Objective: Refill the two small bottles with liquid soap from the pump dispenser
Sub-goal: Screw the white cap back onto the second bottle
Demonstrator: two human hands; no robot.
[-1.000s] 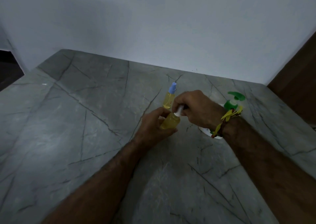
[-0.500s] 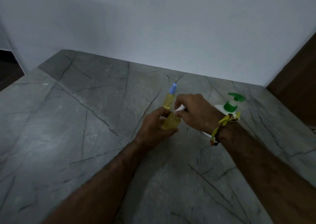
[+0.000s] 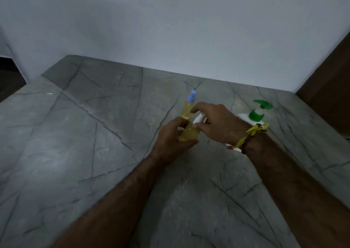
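Grey veined tabletop (image 3: 79,153), white wall behind.
Left hand (image 3: 171,141) gripping yellow bottle (image 3: 189,133); right hand (image 3: 217,124) fingers (image 3: 200,129) pinching its white cap (image 3: 199,118); blue-capped bottle (image 3: 187,107) standing just beyond.

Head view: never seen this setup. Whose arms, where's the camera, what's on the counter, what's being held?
No robot here: a person's two bare hands, filmed by one wide-angle camera worn on the head, looking forward and down. The left hand grips a small bottle of yellow liquid. The right hand pinches its white cap. On the grey stone counter a second small bottle with a blue cap stands just behind. A white pump dispenser with a green top stands behind the right wrist.
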